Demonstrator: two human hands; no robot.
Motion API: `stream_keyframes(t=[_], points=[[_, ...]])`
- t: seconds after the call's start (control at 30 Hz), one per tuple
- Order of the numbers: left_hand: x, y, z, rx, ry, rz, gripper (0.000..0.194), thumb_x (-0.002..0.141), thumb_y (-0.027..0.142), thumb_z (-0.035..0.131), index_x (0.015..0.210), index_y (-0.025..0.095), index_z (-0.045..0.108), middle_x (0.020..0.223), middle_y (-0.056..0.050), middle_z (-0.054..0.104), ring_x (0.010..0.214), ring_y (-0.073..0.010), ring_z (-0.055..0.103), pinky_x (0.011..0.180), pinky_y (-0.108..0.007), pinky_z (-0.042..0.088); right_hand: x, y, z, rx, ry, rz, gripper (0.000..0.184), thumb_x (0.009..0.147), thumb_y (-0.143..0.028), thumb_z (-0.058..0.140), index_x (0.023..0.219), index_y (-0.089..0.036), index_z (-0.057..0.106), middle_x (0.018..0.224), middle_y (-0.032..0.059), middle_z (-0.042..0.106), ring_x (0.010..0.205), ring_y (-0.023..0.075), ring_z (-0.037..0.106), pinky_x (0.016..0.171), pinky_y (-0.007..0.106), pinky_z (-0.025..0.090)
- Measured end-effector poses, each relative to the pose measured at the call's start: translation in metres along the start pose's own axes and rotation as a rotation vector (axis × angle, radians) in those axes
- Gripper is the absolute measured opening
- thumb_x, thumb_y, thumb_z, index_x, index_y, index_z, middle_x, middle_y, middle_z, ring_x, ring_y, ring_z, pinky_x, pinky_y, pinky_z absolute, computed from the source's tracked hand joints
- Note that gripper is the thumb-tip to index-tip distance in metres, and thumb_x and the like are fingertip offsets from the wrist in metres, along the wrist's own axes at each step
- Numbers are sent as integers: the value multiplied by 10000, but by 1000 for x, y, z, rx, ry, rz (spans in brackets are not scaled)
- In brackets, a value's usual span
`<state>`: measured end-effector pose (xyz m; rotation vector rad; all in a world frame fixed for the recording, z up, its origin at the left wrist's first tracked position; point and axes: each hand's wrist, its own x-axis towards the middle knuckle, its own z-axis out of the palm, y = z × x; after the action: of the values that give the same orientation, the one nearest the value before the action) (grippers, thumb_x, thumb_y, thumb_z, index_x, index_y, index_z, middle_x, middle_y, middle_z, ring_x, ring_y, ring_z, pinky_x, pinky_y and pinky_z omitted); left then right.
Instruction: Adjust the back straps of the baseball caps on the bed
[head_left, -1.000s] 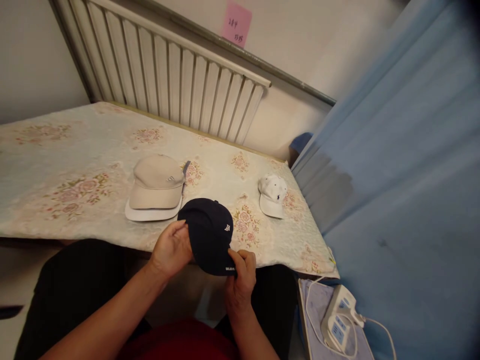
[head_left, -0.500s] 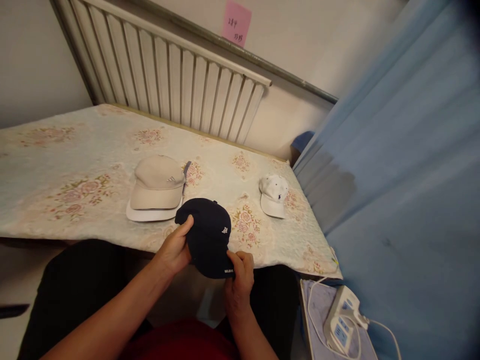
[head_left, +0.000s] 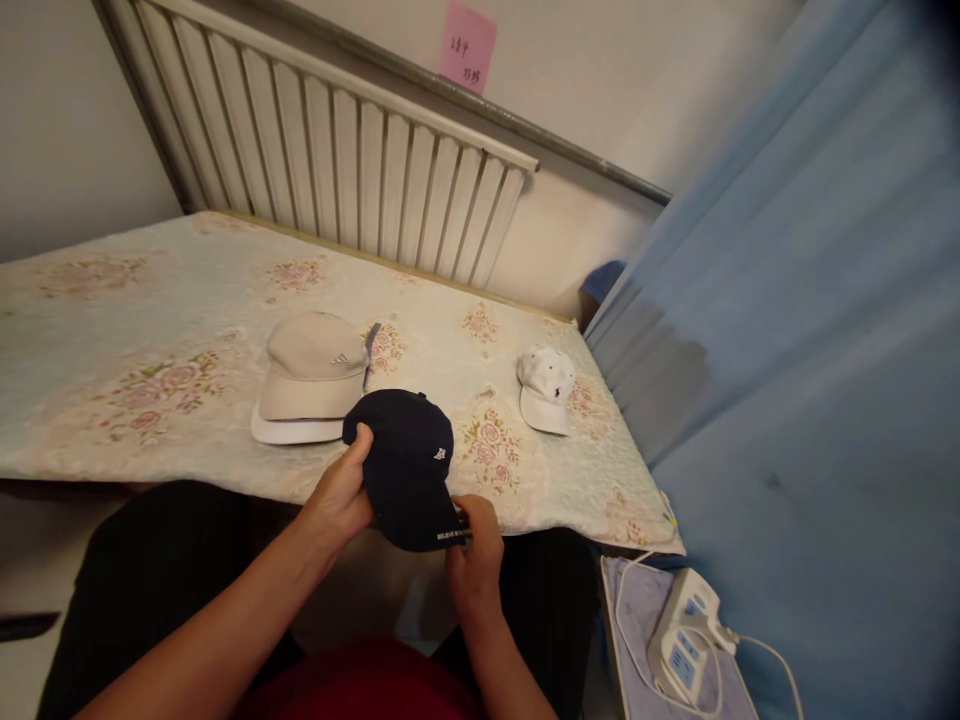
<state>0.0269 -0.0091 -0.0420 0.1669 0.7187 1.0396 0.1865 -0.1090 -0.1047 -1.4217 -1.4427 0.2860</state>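
Observation:
A dark navy baseball cap [head_left: 405, 455] with a small white emblem and white lettering along its brim is held over the bed's front edge. My left hand [head_left: 341, 495] grips the cap's left side, thumb on top and the other fingers hidden beneath. At the brim's right end, my right hand [head_left: 476, 550] has its fingers closed on the edge. Just left of the cap, a beige cap [head_left: 315, 365] is stacked over a white-brimmed cap [head_left: 296, 430]. Farther right lies a small white cap [head_left: 547, 385].
The caps lie on a bed with a floral cover [head_left: 187, 310]. Behind it stands a white radiator [head_left: 337, 165]. A blue curtain [head_left: 787, 350] hangs at right, above a small table [head_left: 634, 650] with a power strip [head_left: 684, 640] and white cords.
The navy cap has shifted slightly left and tilted up, showing more of the brim lettering. My right hand's fingers have altered their hold at the brim's edge.

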Motion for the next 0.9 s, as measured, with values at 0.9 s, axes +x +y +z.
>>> stream_keyframes(t=[0.9], points=[[10, -11, -22, -9, -196, -287, 548, 884, 459, 498, 1312, 118, 532, 1071, -180, 704, 1002, -323, 663, 935, -472, 490, 10, 14, -1, 1169, -66, 787, 299, 752, -330, 639, 1032, -227, 654, 1075, 41, 709, 1024, 258, 648, 1006, 456, 432]])
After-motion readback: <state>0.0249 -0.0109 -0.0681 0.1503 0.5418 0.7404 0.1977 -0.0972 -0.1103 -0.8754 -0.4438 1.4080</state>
